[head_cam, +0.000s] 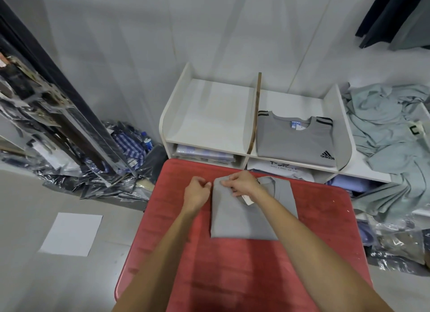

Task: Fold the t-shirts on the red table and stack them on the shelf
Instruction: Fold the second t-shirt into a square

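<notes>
A grey t-shirt [242, 216] lies partly folded on the red table [232, 265], its left side turned over the body. My left hand [197, 193] sits curled at the shirt's upper left corner, fingertips at the fold's edge. My right hand [242, 183] pinches the top edge of the folded flap near the collar, where a white tag [247, 199] shows. A folded grey t-shirt with black shoulder stripes [295, 139] lies in the right compartment of the white shelf [209, 116]. The left compartment holds nothing.
A heap of pale green shirts [386, 137] lies on a surface right of the shelf. Packaged clothes [204, 152] fill the shelf's lower compartments. Plastic-wrapped garments [111, 172] pile on the floor at left, beside a white sheet of paper [72, 233].
</notes>
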